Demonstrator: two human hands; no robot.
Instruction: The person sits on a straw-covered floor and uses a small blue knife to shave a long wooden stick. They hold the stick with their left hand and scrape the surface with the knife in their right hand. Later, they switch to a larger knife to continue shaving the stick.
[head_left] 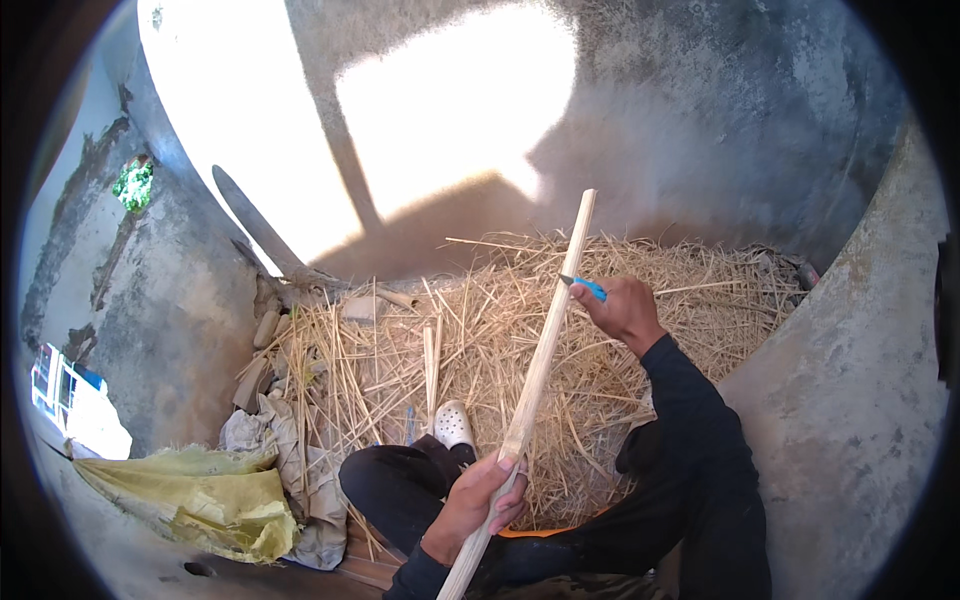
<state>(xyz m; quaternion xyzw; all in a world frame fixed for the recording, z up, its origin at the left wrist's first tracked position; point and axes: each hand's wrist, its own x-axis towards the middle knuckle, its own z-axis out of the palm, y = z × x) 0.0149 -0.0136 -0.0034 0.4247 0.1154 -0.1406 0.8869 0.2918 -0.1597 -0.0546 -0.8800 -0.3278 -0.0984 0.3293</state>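
Note:
A long pale strip of split wood or bamboo (540,375) slants across the middle, its far end up against the wall and its near end low by my lap. My left hand (483,500) is wrapped round its lower part. In my right hand (625,310) is a knife with a blue handle (590,288). The short dark blade touches or lies right beside the strip's upper part; which of the two I cannot tell. My right fingers are closed round the handle.
Straw-like shavings (690,330) cover the floor. Thin split sticks (431,365) stand near my white clog (453,425). A yellow woven sack (200,500) and crumpled grey cloth (320,510) lie at left. Concrete walls (720,150) enclose the space, with bright sunlight on the far one.

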